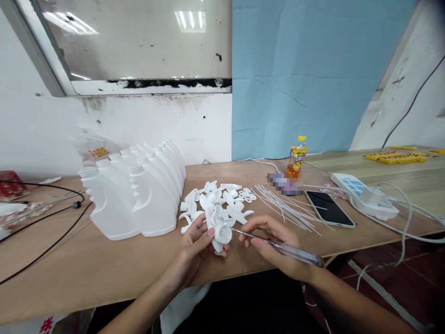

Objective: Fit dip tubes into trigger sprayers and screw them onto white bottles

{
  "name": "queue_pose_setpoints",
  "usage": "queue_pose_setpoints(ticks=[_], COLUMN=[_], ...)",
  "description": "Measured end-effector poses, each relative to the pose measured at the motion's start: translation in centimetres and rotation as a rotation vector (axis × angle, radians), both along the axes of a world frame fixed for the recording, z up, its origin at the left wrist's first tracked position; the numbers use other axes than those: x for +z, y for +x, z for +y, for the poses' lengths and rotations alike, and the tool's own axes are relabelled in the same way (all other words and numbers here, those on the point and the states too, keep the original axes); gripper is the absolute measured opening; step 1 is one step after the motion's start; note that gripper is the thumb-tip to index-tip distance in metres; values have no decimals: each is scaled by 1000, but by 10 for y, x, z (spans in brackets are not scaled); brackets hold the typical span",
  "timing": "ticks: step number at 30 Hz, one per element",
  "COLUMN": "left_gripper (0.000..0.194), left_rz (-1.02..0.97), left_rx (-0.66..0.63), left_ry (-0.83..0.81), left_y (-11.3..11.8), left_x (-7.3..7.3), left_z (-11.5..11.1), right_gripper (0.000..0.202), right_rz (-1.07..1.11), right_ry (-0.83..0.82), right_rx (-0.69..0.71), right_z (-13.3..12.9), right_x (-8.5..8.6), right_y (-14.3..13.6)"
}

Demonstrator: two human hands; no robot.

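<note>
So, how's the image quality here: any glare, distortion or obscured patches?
Head view: ceiling lights glare as reflections in the glass pane; wide-angle stretching slants the outer edges; the upper right corner falls dark. Also head view: pixelation hides part of the purple item by the drink bottle, while the screwdriver stays readable.

Your left hand [199,240] holds a white plastic spray head [219,221], tilted, its round cup facing you. Your right hand [274,239] grips a clear-handled screwdriver [297,253], lying aslant, its thin metal shaft pointing at the spray head.
</note>
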State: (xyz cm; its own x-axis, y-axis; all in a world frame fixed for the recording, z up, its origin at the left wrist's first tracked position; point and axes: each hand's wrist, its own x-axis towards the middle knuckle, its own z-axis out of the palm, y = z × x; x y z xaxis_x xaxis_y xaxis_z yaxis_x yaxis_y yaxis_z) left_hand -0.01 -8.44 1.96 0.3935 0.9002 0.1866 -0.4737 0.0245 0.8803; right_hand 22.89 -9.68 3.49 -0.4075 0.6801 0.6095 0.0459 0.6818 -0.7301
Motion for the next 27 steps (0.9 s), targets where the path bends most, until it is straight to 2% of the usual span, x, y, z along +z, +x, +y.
queue_pose_setpoints(ticks=[3, 7, 9, 11, 13, 15, 18, 21, 23, 25, 27], left_gripper=[46, 43, 43, 43, 42, 42, 42, 43, 43, 44, 42], left_rz=[15, 73, 106, 143, 165, 162, 160, 168, 151, 113, 75], left_rx=[4, 38, 53, 61, 44, -3, -80, -132, -165, -190, -183], left_ry=[49, 140, 189, 222, 234, 225, 169, 108, 83, 59, 17], left_y=[1, 0, -1, -2, -3, -4, -4, -3, -3, -3, -3], left_x=[-3, -6, -7, -8, -9, -8, -7, -5, -3, 0, 3], left_z=[1, 2, 1, 0, 0, 0, 0, -1, -2, -3, -3], right_gripper=[5, 12, 15, 16, 12, 6, 14, 19, 20, 22, 21], right_rz=[-50, -173, -209, -246, -275, -237, -143, -107, -48, 42, 124], right_ry=[29, 249, 330, 336, 226, 49, -164, -260, -342, -425, -426], right_rx=[-40, -137, -124, -94, -65, -31, 24, 84, 185, 295, 337], right_z=[-2, -2, -3, -4, -4, -2, 3, 8, 9, 10, 9], right_x=[-2, 0, 2, 4, 5, 6, 9, 13, 13, 10, 4], right_y=[-4, -8, -7, -5, -2, 2, 6, 9, 8, 6, 0])
